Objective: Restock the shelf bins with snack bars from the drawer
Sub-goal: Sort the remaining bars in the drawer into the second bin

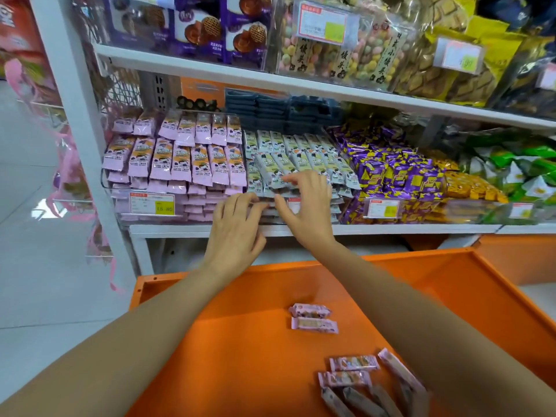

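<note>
Right hand (307, 206) pinching pale green-and-white wrapped snack bars (301, 152) in the middle clear plastic shelf bin (337, 217), left hand (237, 225) with bent fingers at the stack's front, grip unclear, pink-wrapped snack bars (314, 325) loose in the open orange metal drawer (240, 326)

Other stock and surroundings around the shelving
On the upper shelf stand purple biscuit packs (207, 28), clear bags of pastel balls (355, 55) and yellow-edged waffle biscuit bags (436, 73); below, dark grey-blue packs (270, 112) are stacked at the back, with purple-and-yellow wrapped sweets (397, 173), orange packets (472, 185) and green-and-white triangular packs (517, 167) to the right; pink ribbons (69, 164) hang at the left beneath a red carton (18, 34), over pale floor tiles (30, 281)
</note>
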`<control>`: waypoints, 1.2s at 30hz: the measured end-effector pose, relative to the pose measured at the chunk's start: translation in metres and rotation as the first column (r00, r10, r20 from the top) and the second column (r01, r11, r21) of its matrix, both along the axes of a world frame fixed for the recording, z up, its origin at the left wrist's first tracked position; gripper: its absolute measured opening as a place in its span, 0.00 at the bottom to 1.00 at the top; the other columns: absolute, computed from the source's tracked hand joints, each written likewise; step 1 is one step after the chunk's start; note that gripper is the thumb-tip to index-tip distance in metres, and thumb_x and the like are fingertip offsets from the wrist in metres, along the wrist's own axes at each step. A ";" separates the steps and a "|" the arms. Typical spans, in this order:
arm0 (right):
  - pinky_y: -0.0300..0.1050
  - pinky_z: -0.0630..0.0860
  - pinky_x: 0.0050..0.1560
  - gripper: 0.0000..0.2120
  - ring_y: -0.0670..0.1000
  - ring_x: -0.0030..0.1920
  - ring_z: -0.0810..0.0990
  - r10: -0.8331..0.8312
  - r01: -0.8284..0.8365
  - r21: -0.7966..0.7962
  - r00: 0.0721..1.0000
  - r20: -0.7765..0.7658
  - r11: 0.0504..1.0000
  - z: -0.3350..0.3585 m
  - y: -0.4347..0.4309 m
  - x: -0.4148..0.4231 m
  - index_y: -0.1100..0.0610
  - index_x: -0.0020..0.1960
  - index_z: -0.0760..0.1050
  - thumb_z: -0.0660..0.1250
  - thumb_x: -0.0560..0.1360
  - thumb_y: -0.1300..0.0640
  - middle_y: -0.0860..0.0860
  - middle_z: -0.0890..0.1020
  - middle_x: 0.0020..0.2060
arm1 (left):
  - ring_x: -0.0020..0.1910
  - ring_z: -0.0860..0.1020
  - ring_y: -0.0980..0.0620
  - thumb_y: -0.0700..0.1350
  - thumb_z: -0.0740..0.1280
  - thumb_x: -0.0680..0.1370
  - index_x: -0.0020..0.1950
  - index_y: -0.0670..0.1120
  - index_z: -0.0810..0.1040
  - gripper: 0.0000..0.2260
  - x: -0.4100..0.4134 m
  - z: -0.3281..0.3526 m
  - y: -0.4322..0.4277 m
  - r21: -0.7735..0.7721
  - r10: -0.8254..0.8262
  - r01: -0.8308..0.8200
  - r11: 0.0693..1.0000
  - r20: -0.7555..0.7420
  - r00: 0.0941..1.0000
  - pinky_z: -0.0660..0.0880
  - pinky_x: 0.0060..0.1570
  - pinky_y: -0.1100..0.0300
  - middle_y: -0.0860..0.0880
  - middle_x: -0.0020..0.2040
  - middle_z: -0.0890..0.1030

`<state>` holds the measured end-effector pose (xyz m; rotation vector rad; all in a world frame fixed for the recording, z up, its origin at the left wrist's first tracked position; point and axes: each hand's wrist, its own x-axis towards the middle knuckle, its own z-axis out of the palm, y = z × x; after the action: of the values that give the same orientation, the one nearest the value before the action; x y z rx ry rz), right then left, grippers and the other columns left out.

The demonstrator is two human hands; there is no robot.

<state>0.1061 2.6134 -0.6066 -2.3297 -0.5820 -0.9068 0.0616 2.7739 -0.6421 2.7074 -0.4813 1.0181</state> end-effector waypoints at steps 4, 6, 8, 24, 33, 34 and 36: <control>0.45 0.71 0.43 0.09 0.44 0.42 0.70 0.200 -0.202 -0.021 0.976 -0.087 0.979 -0.038 -0.024 -0.023 0.58 0.49 0.76 0.61 0.76 0.54 0.46 0.73 0.41 | 0.51 0.72 0.43 0.46 0.59 0.69 0.52 0.44 0.76 0.15 -0.012 -0.034 -0.016 -0.015 -0.113 0.112 0.994 -0.054 0.992 0.64 0.49 0.52 0.45 0.51 0.74; 0.42 0.69 0.42 0.08 0.40 0.40 0.67 0.185 -0.200 -0.062 0.963 -0.194 0.978 -0.069 -0.038 -0.030 0.57 0.48 0.77 0.61 0.75 0.54 0.44 0.71 0.39 | 0.47 0.72 0.44 0.46 0.58 0.68 0.49 0.46 0.76 0.13 -0.018 -0.061 -0.023 0.006 -0.147 0.150 0.989 -0.165 0.975 0.64 0.45 0.53 0.47 0.47 0.74; 0.43 0.71 0.42 0.09 0.39 0.40 0.68 0.144 -0.188 -0.101 0.930 -0.339 0.977 -0.105 -0.054 -0.034 0.56 0.49 0.78 0.62 0.73 0.54 0.44 0.72 0.40 | 0.45 0.74 0.45 0.48 0.58 0.68 0.47 0.47 0.76 0.13 -0.023 -0.094 -0.030 0.027 -0.159 0.177 0.984 -0.323 0.933 0.66 0.44 0.53 0.48 0.46 0.76; 0.54 0.65 0.69 0.39 0.60 0.73 0.61 -0.423 -0.201 -0.599 0.538 -0.729 0.775 -0.287 -0.135 -0.028 0.57 0.79 0.52 0.70 0.75 0.52 0.57 0.57 0.77 | 0.80 0.45 0.45 0.49 0.62 0.81 0.81 0.51 0.47 0.33 -0.066 -0.268 -0.054 0.248 0.166 0.249 0.936 -0.936 0.311 0.47 0.77 0.51 0.45 0.80 0.40; 0.53 0.67 0.59 0.28 0.61 0.63 0.66 -0.326 -0.200 -0.586 0.671 -0.666 0.786 -0.313 -0.121 -0.044 0.57 0.71 0.64 0.69 0.74 0.55 0.58 0.68 0.64 | 0.77 0.57 0.42 0.50 0.62 0.79 0.78 0.49 0.61 0.27 -0.070 -0.285 -0.048 0.171 0.093 0.153 0.973 -0.903 0.419 0.57 0.74 0.47 0.43 0.80 0.54; 0.54 0.68 0.59 0.28 0.61 0.62 0.67 -0.265 -0.231 -0.543 0.679 -0.684 0.808 -0.314 -0.117 -0.046 0.57 0.70 0.66 0.70 0.73 0.55 0.58 0.69 0.63 | 0.73 0.66 0.39 0.49 0.62 0.76 0.73 0.47 0.69 0.25 -0.069 -0.284 -0.049 0.127 0.050 0.130 0.983 -0.877 0.477 0.65 0.69 0.45 0.40 0.76 0.63; 0.55 0.69 0.58 0.28 0.59 0.59 0.67 -0.139 -0.307 -0.442 0.670 -0.729 0.843 -0.315 -0.107 -0.049 0.57 0.68 0.68 0.72 0.71 0.54 0.57 0.70 0.61 | 0.58 0.80 0.39 0.50 0.59 0.70 0.61 0.44 0.79 0.23 -0.069 -0.280 -0.049 0.048 -0.025 0.118 0.992 -0.835 0.549 0.78 0.52 0.47 0.39 0.63 0.78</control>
<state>0.0568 2.5067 -0.9220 -2.8283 -0.6189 0.3803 -0.0078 2.7254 -0.9226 2.8026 -0.4298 -0.4141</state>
